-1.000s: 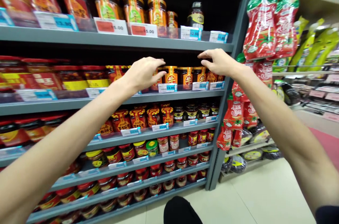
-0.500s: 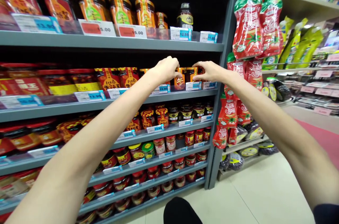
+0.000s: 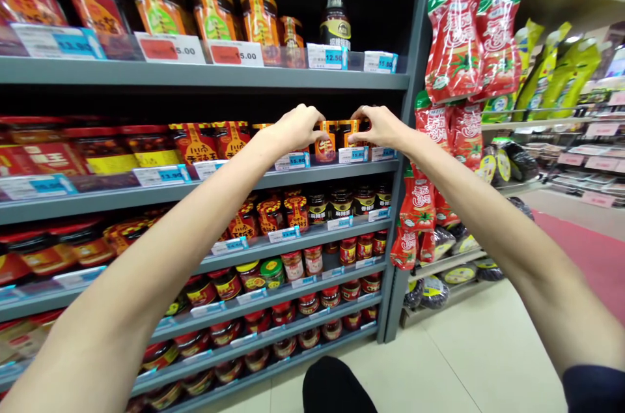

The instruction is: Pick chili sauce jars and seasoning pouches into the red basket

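Both my hands reach to the middle shelf (image 3: 205,188) of a rack of sauce jars. My left hand (image 3: 300,128) is curled at the left side of an orange-labelled jar (image 3: 326,144), thumb in front and fingers behind the top edge. Just right of it stands a second orange-labelled jar (image 3: 346,131). My right hand (image 3: 383,126) is bent round that one's right side, thumb across its front. The two jars stand upright, side by side between my hands. My other fingertips are hidden behind the jars.
Price tags (image 3: 353,154) line the shelf edge in front of the jars. More jars (image 3: 233,137) stand to the left, with others above and below. Red tomato sauce pouches (image 3: 454,42) hang by the rack's right post. A dark knee or shoe (image 3: 336,387) shows below.
The view has shifted slightly, so the shelf sits a little further left. My hands stay at the same two jars; the right thumb has moved slightly left over its jar.
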A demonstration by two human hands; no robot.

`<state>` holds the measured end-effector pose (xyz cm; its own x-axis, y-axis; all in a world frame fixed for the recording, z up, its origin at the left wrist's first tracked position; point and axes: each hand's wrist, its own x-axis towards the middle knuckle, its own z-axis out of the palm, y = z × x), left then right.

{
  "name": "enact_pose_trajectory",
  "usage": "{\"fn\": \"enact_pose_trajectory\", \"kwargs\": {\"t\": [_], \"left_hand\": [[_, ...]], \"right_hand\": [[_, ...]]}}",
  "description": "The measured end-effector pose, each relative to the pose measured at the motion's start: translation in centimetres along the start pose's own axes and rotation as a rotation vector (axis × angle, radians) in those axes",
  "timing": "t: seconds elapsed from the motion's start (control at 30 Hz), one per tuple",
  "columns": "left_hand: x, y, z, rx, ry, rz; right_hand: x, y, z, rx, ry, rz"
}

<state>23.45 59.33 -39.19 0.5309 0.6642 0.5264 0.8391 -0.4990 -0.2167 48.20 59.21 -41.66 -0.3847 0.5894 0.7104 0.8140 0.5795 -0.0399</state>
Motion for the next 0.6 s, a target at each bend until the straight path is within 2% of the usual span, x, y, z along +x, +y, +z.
{"fn": "enact_pose_trajectory", "kwargs": {"t": [0.1,0.2,0.27,0.4,0.6], "left_hand": [[0.1,0.8,-0.1,-0.024,0.046,0.029],[1.0,2.8,0.3,-0.081,0.171,0.081],[1.9,4.3,0.8,-0.092,0.193,0.043],[3.9,5.8,1.6,-0.097,0.095,-0.085],[4.0,5.0,1.1,-0.091,-0.008,-0.016]], "right_hand": [[-0.2,0.7,-0.7,0.006,-0.003,-0.023],[0.0,2.0,-1.7,-0.099,-0.047,0.000],[0.3,2.7,-2.1,-0.197,-0.101,0.055],[0.9,3.2,-2.5,-0.258,-0.136,0.091],[0.7,3.0,-3.3,-0.175,-0.166,0.043]]}}
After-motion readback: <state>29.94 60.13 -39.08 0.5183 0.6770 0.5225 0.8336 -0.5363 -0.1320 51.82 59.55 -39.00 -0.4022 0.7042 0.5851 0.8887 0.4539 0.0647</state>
